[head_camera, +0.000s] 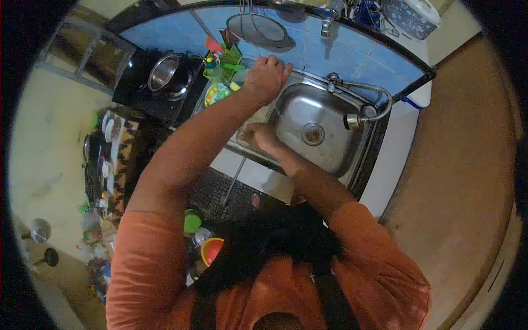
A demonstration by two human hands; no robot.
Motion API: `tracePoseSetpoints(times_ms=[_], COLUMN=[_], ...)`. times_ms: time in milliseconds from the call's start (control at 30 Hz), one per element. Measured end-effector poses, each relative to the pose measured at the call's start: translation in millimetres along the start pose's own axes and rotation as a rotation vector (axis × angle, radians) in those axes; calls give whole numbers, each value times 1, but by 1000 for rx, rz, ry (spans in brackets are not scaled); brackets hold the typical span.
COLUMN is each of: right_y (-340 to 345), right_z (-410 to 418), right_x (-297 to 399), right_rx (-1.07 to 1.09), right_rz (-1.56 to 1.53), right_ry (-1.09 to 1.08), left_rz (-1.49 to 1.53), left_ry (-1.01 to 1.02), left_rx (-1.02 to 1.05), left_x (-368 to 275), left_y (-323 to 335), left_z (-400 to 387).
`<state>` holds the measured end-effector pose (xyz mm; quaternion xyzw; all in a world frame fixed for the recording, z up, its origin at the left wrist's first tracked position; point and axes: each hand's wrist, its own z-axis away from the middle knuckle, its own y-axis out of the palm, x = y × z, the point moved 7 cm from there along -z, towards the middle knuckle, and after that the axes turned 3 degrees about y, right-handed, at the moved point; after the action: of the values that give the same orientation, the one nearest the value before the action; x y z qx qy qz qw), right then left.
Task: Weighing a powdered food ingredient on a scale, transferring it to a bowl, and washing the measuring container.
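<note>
My left hand (268,78) is at the back of the steel sink's drainboard, beside the basin, its fingers bent; whether it grips something is unclear. My right hand (260,136) is low over the front part of the drainboard (251,119), fingers curled, with what they touch hidden or blurred. Right of both hands lies the steel sink basin (321,152), its round drain strainer (313,134) showing. A curved faucet (381,90) reaches over its right side. Left of my left hand stand a bottle of green dish soap (216,94) and a green rack (232,57) with cleaning items.
A steel pot (163,73) sits on the black stove (136,78) at left. A round strainer (256,29) hangs against blue tiles. Dishes stand on a side table (131,130). A green bowl (192,221) and an orange-red bowl (213,250) are low at left.
</note>
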<state>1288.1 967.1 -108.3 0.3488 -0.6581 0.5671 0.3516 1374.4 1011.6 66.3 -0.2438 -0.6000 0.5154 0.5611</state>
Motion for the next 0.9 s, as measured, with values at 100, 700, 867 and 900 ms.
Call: tracePoseSetpoints(times_ms=[100,700,867,900], right_y=[9,-43,-162,-169], right_z=[-20,-7,39,40], right_x=[34,-15,23,24], right_rx=[106,-152,-285,-301], right_rz=[437,-114,-964,-949], right_ry=[26,28,422,420], left_rz=[11,1299,1338,1420], left_ry=[0,-397,-451,-440], left_rx=[-87,-958,-1082,-1075], left_x=[13,12,-6,-14], left_y=[1,42,46,44], left_z=[22,123,117,108])
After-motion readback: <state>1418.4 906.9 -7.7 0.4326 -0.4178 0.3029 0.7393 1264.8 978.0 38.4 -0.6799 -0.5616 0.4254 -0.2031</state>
